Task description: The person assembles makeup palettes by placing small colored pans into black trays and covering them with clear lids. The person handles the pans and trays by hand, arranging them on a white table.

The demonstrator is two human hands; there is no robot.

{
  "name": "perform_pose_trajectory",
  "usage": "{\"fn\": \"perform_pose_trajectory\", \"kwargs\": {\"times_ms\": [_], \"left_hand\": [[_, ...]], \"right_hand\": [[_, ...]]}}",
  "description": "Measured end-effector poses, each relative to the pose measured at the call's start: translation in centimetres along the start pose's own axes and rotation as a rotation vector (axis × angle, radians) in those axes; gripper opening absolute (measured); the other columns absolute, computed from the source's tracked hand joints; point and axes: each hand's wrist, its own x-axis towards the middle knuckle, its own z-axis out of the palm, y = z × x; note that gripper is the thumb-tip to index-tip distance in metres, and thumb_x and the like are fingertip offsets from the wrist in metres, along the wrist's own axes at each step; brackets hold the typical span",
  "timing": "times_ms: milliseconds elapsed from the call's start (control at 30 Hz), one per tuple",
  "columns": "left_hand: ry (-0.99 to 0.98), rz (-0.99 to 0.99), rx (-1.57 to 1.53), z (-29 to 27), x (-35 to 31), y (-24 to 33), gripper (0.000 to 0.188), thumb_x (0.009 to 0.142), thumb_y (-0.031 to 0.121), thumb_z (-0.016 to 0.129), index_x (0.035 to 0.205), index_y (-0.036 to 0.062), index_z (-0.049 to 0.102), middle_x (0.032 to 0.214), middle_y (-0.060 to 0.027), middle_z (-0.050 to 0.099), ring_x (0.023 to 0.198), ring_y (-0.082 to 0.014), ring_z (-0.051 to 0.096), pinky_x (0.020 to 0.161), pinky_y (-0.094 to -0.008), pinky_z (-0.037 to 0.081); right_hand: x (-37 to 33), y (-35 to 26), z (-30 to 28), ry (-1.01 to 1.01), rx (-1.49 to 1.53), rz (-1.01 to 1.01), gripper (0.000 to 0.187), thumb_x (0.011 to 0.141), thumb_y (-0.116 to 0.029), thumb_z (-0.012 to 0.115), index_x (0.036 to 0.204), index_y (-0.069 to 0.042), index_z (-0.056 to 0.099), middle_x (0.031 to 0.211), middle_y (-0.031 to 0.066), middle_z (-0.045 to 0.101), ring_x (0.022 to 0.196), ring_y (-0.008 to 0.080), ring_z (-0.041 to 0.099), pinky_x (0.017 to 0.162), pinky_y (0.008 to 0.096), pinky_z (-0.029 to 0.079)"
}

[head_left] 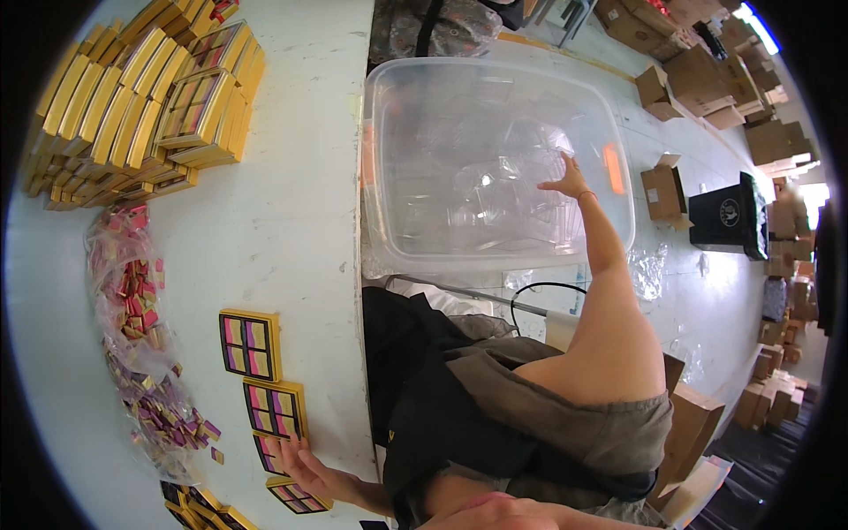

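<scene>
Bright, even light!
Glare flashes off clear plastic (488, 181), a lamp (757, 27) burns white top right, edges bend toward black corners.

- Right arm (614, 305) reaches far forward, the elbow bent and the forearm narrowing toward the wrist.
- Right hand (572, 181) is open, thumb and fingers spread apart.
- Left forearm (373, 496) lies low, extending out to the left.
- Left hand (318, 475) has fingers extended; their grip is hard to tell.
</scene>
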Motion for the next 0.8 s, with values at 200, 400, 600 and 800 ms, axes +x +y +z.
{"fn": "perform_pose_trajectory", "kwargs": {"times_ms": [200, 400, 600, 800], "left_hand": [[-0.021, 0.005, -0.018, 1.0, 1.0, -0.1, 0.032, 0.103, 0.017, 0.045, 0.122, -0.0056, 0.056, 0.140, -0.0196, 0.049, 0.117, -0.0283, 0.060, 0.096, -0.0354, 0.052], [-0.040, 0.035, -0.126, 0.9, 0.9, -0.3, 0.031, 0.099, 0.014, 0.047, 0.121, -0.0058, 0.057, 0.138, -0.0203, 0.051, 0.115, -0.0295, 0.061, 0.092, -0.0359, 0.053], [-0.540, 0.005, -0.383, 5.0, 1.6, 1.5, 0.037, 0.094, 0.016, 0.058, 0.123, -0.0055, 0.057, 0.138, -0.0205, 0.051, 0.121, -0.0308, 0.055, 0.099, -0.0400, 0.047], [-0.548, -0.076, -0.985, 10.5, 3.0, 3.9, 0.115, 0.069, 0.055, 0.082, 0.152, 0.0059, 0.019, 0.150, -0.0176, 0.037, 0.136, -0.0325, 0.040, 0.110, -0.0441, 0.037]], "right_hand": [[-1.7, 1.2, -1.5, 0.067, -0.016, -0.149, 0.072, 0.073, -0.024, 0.076, 0.138, -0.013, 0.050, 0.134, 0.0165, 0.057, 0.126, 0.0330, 0.053, 0.105, 0.0419, 0.043], [-7.7, -8.6, -9.2, 0.017, 0.601, -0.140, 0.050, 0.080, -0.016, 0.065, 0.128, -0.004, 0.054, 0.128, 0.0187, 0.061, 0.106, 0.0343, 0.066, 0.081, 0.0390, 0.058], [-16.5, -21.2, -13.1, -0.681, 1.441, -0.483, 0.055, 0.083, -0.006, 0.058, 0.136, -0.003, 0.042, 0.133, 0.0271, 0.053, 0.103, 0.0418, 0.066, 0.066, 0.0430, 0.062], [-24.5, -31.7, -4.0, -2.097, 1.781, -0.051, 0.071, 0.075, 0.006, 0.051, 0.142, -0.007, 0.031, 0.133, 0.0318, 0.048, 0.102, 0.0547, 0.060, 0.062, 0.0539, 0.062]]}}
